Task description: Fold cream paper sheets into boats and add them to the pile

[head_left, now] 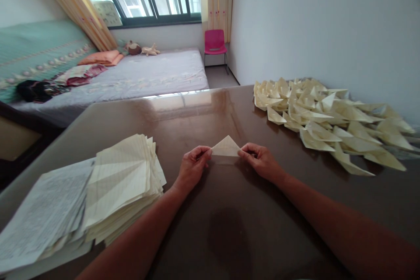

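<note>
Between my two hands, just over the table, is a small cream paper boat (227, 147), partly folded, its triangular peak pointing away from me. My left hand (194, 165) pinches its left corner between thumb and fingers. The right corner is pinched the same way by my right hand (261, 160). A faint reflection of the paper shows on the glossy tabletop below. Whether the lower edge touches the table I cannot tell.
Many finished paper boats (315, 118) lie heaped at the back right, by the wall. On the left, a stack of cream lined paper (121, 175) overlaps printed sheets (49, 210). The brown table (197, 118) ends before a bed (170, 70) and a pink chair (215, 41).
</note>
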`<action>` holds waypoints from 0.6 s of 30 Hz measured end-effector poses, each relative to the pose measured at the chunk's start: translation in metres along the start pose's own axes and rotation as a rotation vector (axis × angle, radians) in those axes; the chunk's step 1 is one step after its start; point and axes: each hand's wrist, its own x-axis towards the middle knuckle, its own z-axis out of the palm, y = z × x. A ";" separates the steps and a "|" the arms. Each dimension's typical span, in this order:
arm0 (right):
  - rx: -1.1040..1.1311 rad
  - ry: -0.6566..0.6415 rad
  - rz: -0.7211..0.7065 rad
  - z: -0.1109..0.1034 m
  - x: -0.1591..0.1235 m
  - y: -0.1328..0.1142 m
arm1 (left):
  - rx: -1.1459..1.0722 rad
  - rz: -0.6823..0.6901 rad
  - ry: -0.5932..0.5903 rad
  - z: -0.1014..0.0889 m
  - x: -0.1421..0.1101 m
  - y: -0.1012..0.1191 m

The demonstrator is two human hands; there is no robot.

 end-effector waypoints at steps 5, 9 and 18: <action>-0.062 -0.039 -0.069 -0.001 0.000 -0.001 | 0.059 0.020 -0.008 -0.002 0.000 0.002; -0.099 -0.088 -0.136 -0.003 0.000 -0.007 | 0.060 0.013 -0.055 -0.002 -0.002 0.002; -0.075 -0.074 -0.135 -0.004 -0.001 -0.010 | 0.108 0.009 -0.164 0.000 -0.002 -0.001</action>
